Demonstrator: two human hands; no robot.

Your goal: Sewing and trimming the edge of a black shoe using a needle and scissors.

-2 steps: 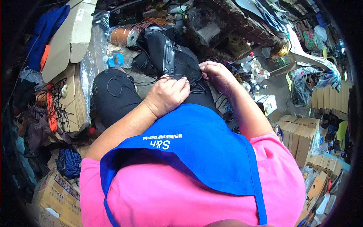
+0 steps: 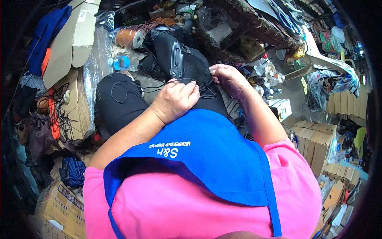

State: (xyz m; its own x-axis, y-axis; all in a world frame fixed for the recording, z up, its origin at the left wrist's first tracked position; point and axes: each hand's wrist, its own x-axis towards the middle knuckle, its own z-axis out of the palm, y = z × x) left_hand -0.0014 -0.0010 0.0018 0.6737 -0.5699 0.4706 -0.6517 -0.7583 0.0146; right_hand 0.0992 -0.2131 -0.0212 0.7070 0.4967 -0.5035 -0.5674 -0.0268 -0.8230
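Observation:
Across my lap lies a black piece [image 2: 167, 51] of smooth leather and dull fabric; its exact kind I cannot make out. My left hand [image 2: 177, 98] is closed at its near edge, with a thin black cord [image 2: 149, 86] pinched in its fingers. The cord runs out leftward over my left knee and curls into a loop there. At the piece's right edge, my right hand [image 2: 230, 81] has its thumb and forefinger pressed together. Whatever sits between those fingertips is too small to see.
A spool of orange-brown thread [image 2: 129, 38] and a clear plastic bottle [image 2: 122, 63] with a blue band are beyond my left knee. Flattened cardboard [image 2: 75, 107] stands at the left. Several small bottles [image 2: 266, 71] crowd the right, near a white can [image 2: 280, 109].

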